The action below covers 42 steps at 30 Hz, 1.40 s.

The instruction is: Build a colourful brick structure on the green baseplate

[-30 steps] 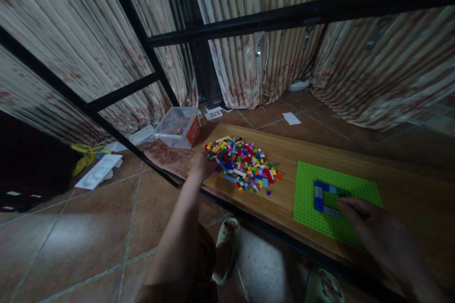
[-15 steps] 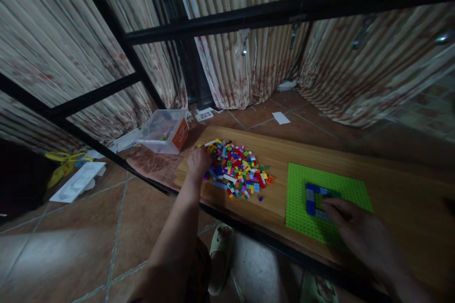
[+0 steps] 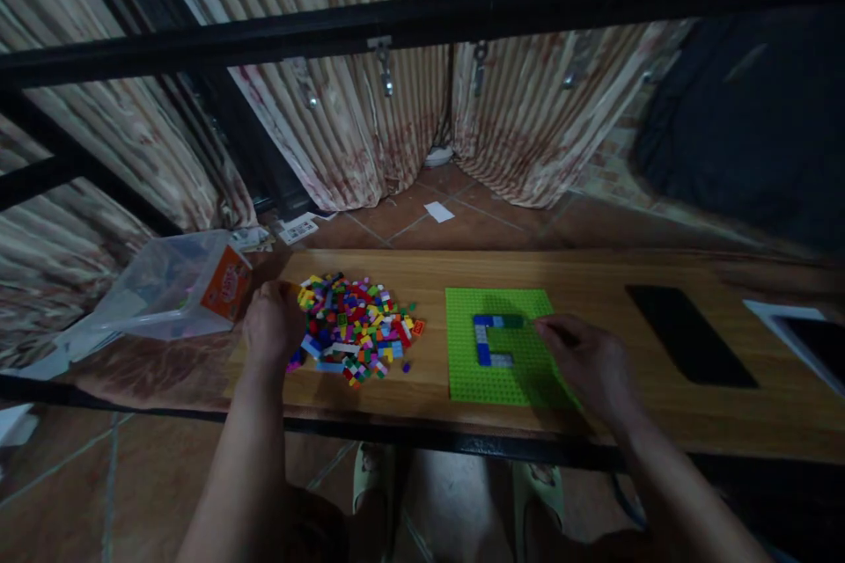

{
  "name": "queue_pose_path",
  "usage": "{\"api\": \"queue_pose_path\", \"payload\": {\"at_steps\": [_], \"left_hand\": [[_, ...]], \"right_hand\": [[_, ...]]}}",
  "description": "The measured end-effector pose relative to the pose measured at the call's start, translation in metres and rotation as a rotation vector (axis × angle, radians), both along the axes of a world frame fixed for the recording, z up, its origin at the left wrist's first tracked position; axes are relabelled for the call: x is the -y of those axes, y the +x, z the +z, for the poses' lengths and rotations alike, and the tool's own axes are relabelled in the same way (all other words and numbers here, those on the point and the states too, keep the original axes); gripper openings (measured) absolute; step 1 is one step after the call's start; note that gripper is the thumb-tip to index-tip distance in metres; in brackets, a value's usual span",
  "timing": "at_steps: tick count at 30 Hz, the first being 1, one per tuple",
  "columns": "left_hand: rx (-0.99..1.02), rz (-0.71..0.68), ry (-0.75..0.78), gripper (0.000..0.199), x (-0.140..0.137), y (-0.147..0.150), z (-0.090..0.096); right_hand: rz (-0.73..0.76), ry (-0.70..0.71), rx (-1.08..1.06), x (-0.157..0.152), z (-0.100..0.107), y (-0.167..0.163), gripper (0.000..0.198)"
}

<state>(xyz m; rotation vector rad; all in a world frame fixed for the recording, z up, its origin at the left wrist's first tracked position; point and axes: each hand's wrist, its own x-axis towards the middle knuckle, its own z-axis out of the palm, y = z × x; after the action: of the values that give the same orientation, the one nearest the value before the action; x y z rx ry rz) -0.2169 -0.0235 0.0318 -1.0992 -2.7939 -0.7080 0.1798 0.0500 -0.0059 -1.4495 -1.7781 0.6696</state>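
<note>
My left hand (image 3: 270,321) is at the left edge of a pile of mixed toy bricks (image 3: 360,321), its fingers drawn together. What they hold, if anything, I cannot make out. Right of the pile lies a bright green baseplate (image 3: 466,374). On it, blue, grey and dark green bricks (image 3: 484,354) form a shape open to the right. My right hand (image 3: 587,361) hovers over the plate's right side, thumb and finger pinched close to the end of the dark green brick (image 3: 510,322). Whatever sits in that pinch is too small to tell.
A clear plastic box (image 3: 165,290) with an orange label stands left of the wooden table (image 3: 422,268). A dark flat slab (image 3: 690,334) lies on the table's right part. A black metal bar (image 3: 422,9) crosses above, before striped curtains.
The view has swung to the right, bringing the dark slab into sight. My right hand has drawn back from over the bricks to their right end. My left hand stays by the pile's left edge.
</note>
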Motion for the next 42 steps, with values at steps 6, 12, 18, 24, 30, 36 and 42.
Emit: {"api": "queue_pose_path", "payload": {"at_steps": [6, 12, 18, 24, 30, 36, 42], "left_hand": [[0.843, -0.488, 0.446, 0.039, -0.011, 0.129, -0.008], [1.623, -0.541, 0.475, 0.033, -0.018, 0.238, -0.034], [1.543, -0.554, 0.36, 0.034, -0.026, 0.252, -0.036], [1.071, -0.663, 0.279, 0.022, -0.039, 0.236, -0.043], [0.78, -0.739, 0.101, 0.02, -0.043, 0.222, -0.041], [0.697, -0.784, -0.005, 0.019, -0.044, 0.231, -0.04], [0.705, -0.814, -0.041, 0.024, -0.047, 0.231, -0.046]], "right_hand": [[0.064, -0.142, -0.304, 0.008, 0.004, -0.01, 0.03], [0.303, -0.35, -0.496, 0.024, 0.003, -0.023, 0.032], [0.263, -0.357, -0.557, 0.016, -0.005, -0.008, 0.03], [0.247, -0.214, -0.227, 0.002, -0.013, 0.024, 0.024], [0.417, -0.061, 0.114, -0.002, -0.018, 0.032, 0.014], [0.505, 0.054, 0.157, -0.002, -0.022, 0.023, 0.014], [0.507, 0.062, 0.161, 0.0, -0.023, 0.021, 0.013]]}}
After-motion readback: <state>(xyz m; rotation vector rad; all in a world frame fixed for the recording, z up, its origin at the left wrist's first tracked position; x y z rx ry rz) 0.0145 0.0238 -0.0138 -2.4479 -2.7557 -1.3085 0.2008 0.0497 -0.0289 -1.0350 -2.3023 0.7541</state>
